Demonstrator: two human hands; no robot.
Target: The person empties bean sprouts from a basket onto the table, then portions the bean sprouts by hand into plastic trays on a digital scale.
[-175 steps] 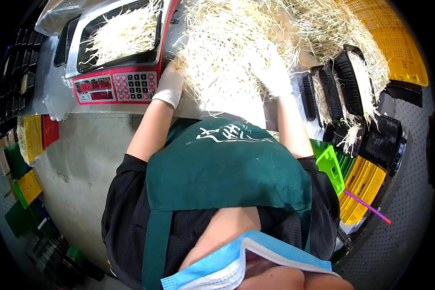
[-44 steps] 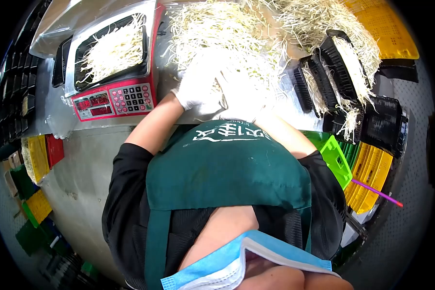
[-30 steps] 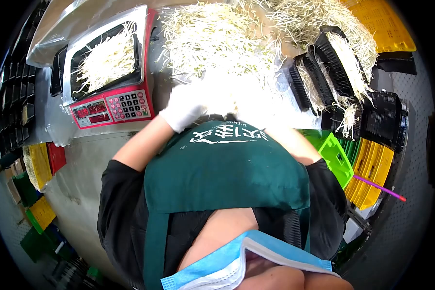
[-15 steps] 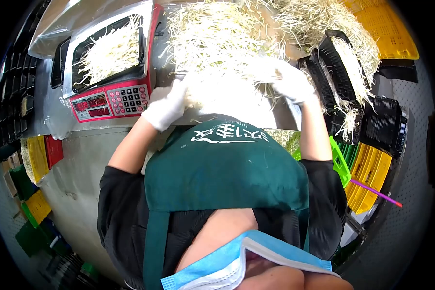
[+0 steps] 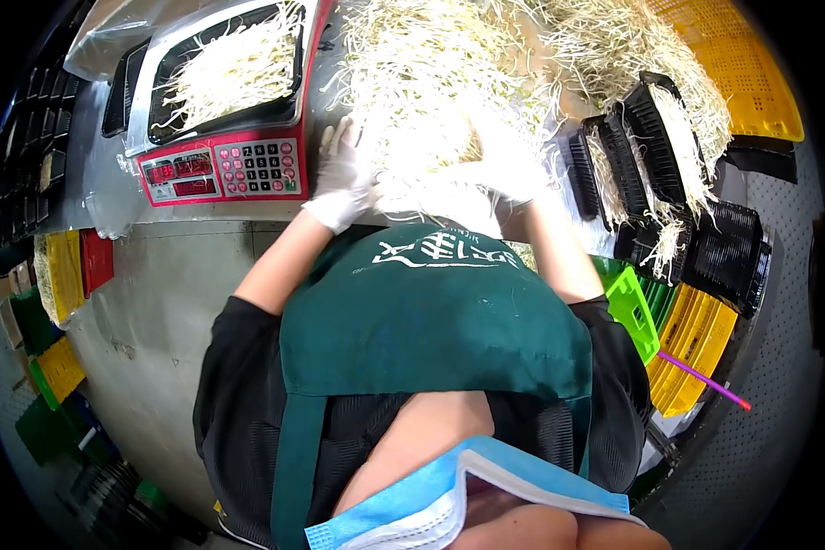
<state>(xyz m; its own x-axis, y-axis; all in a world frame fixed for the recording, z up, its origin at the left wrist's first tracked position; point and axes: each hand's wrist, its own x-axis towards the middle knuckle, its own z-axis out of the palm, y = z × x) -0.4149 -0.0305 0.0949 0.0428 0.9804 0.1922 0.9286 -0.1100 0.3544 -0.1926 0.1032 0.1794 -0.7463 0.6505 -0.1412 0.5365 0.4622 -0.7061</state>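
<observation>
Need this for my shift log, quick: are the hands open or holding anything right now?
Left hand: open, at the edge of the sprouts, nothing visibly gripped.
Right hand: at the sprouts; glare hides whether it grips any.

White-gloved left hand (image 5: 342, 179), fingers extended, at left edge of loose pale bean sprouts (image 5: 422, 78); white-gloved right hand (image 5: 509, 165) at right side, glare-blurred. Red-and-silver digital scale (image 5: 258, 168) bears sprout-filled black rectangular plastic tray (image 5: 179, 57).
</observation>
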